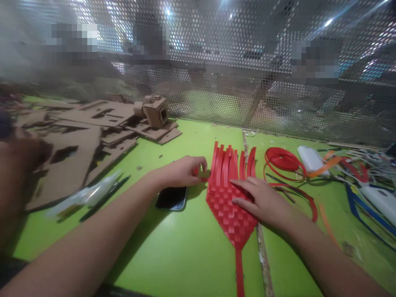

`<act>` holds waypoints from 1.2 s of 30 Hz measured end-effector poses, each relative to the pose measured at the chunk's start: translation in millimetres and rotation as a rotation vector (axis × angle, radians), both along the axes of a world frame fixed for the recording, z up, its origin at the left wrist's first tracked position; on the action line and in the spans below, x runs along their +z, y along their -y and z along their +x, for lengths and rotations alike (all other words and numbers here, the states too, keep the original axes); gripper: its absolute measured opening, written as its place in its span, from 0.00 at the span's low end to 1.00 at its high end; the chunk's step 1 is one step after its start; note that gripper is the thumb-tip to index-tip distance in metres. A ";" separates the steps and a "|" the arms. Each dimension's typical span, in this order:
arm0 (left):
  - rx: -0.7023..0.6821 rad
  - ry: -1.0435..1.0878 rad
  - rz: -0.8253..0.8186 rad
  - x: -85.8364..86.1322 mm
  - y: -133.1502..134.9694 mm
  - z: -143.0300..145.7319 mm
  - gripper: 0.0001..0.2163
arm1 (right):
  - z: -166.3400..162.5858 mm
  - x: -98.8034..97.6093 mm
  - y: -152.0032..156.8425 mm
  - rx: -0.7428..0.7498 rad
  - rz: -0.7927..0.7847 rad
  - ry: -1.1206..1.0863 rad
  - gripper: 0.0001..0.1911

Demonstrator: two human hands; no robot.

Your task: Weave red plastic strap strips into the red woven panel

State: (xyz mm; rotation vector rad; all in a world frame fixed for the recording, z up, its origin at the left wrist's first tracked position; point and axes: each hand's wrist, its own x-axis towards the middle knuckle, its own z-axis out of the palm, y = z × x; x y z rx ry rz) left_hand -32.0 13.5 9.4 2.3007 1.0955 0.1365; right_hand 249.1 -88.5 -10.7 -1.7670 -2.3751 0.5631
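Observation:
A woven piece of flat red strips lies on the green table, its loose strip ends fanned away from me and one long tail hanging toward me. My right hand rests on its right side with thumb and fingers spread, pressing against the weave. Just left of the piece, the fingers of my left hand are curled closed on a red strip that sticks out sideways from the weave. Part of that strip is hidden by the fingers. Below my left wrist lies a dark phone, partly covered.
Cardboard sheets and a small cardboard box model fill the far left. Another person's hand is there. A glue-stick bag lies nearby. At right are a red strip coil, glue guns and cables. Perforated metal bounds the back.

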 end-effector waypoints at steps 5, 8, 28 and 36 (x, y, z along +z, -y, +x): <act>0.013 0.050 0.006 2.5 -0.5 -0.7 0.12 | -0.5 0.8 0.2 0.013 0.004 -0.001 0.33; 0.059 0.144 0.090 -0.6 -1.5 -0.1 0.12 | 0.2 -0.4 0.5 0.019 0.015 -0.001 0.33; -0.010 -0.010 0.157 -6.3 -2.1 2.4 0.14 | -0.3 -1.5 0.7 -0.011 -0.016 -0.005 0.34; 0.426 -0.272 0.410 2.0 -2.5 1.4 0.17 | -0.8 0.8 1.6 -0.010 -0.022 0.011 0.34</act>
